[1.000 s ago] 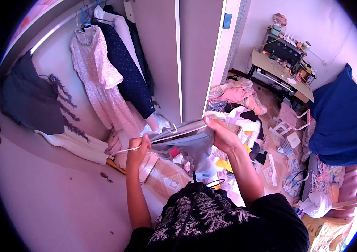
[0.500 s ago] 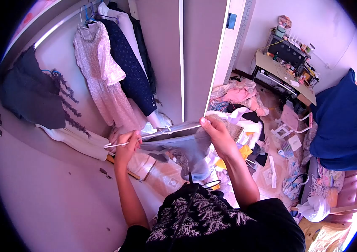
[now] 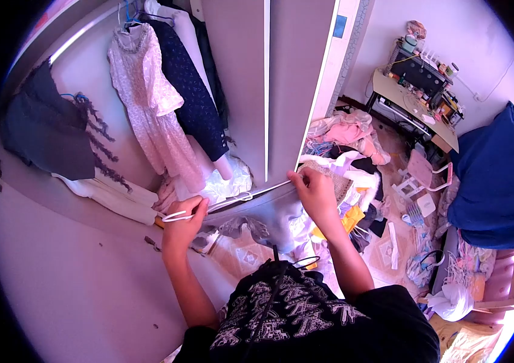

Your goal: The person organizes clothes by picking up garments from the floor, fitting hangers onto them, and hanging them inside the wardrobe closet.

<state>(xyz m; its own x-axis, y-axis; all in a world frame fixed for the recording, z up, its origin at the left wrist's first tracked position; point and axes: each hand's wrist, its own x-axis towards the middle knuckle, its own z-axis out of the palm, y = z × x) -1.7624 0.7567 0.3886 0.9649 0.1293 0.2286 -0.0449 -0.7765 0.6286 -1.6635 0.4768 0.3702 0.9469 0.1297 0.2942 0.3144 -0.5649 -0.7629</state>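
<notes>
A grey garment [image 3: 269, 209] with a white drawstring along its waistband is stretched between my hands, in front of the open wardrobe. My left hand [image 3: 185, 221] is closed on its left end, and a loop of white cord sticks out past the fingers. At the right end, my right hand [image 3: 310, 186] pinches the waistband between thumb and fingers. The garment hangs down below the band, partly over the cluttered floor. Behind it hang a pale pink dress [image 3: 151, 103] and a dark blue jacket [image 3: 187, 85].
A dark grey garment [image 3: 51, 130] hangs at the wardrobe's left. Clothes [image 3: 348, 133] lie heaped on the floor beyond the sliding door [image 3: 296, 78]. Further back are a cluttered desk [image 3: 411, 109], a pink chair [image 3: 423, 169] and a blue cloth [image 3: 493, 181].
The garment has been drawn out wider, its waistband now nearly straight. My left hand has moved left and slightly down, and the view has shifted a little.
</notes>
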